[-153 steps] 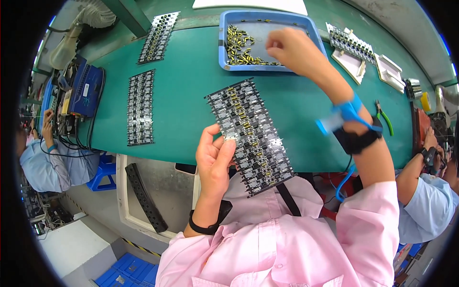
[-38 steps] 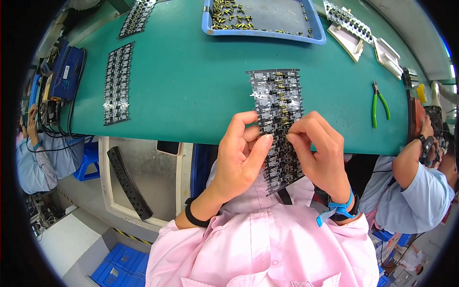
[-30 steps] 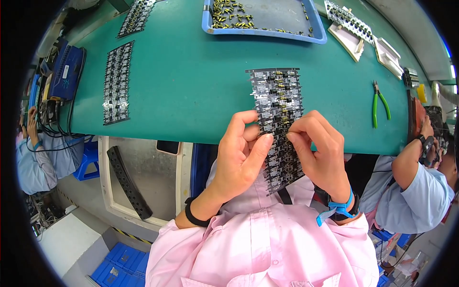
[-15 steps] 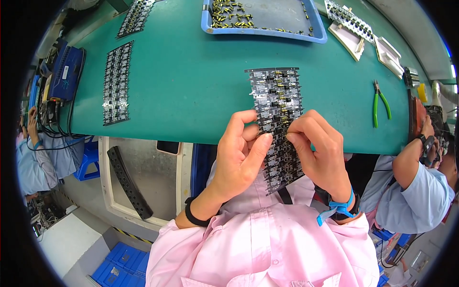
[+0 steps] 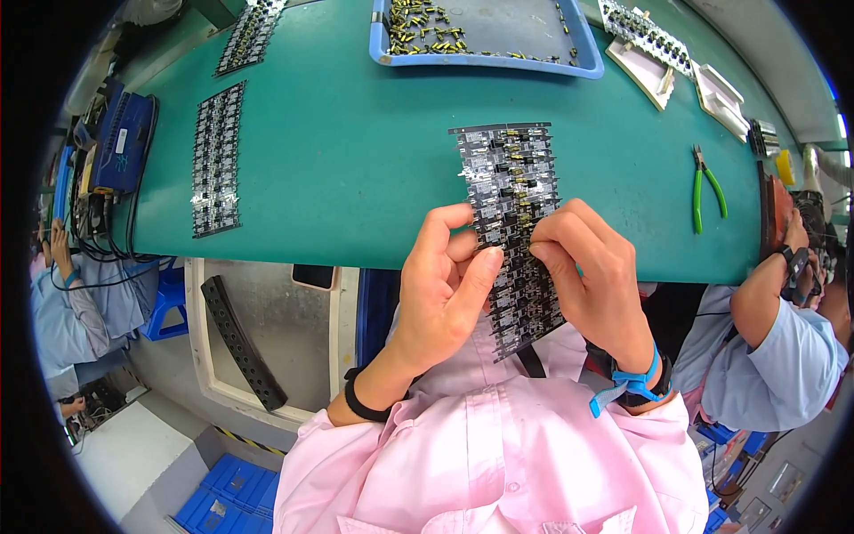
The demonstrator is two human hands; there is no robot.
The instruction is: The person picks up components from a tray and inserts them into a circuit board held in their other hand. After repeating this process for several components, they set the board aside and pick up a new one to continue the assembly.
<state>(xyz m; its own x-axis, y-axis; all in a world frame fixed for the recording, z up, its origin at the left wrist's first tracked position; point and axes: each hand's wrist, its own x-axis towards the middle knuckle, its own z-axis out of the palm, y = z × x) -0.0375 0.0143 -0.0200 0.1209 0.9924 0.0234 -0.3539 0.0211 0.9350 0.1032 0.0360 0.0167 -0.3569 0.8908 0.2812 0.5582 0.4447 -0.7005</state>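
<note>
A black circuit board panel [image 5: 509,182], made up of rows of small boards, is tilted over the table's near edge, its lower end towards my chest. My left hand [image 5: 442,294] grips its left edge, thumb on the face and fingers curled at the side and behind. Several small brass-coloured parts stand along the panel's middle rows. At its right side my right hand [image 5: 594,267] is closed, thumb and forefinger pinched against the face. Whatever sits between those fingertips is too small and hidden to make out.
A blue tray [image 5: 485,60] of brass-coloured parts stands at the back. More panels [image 5: 217,160] lie at the left, beside a blue device [image 5: 124,142] with cables. Green-handled cutters [image 5: 709,191] and white holders [image 5: 640,73] lie right. Co-workers sit on both sides.
The panel's far end has shifted slightly left. Both hands keep nearly the same place and grip, and the right fingertips stay at the panel's face.
</note>
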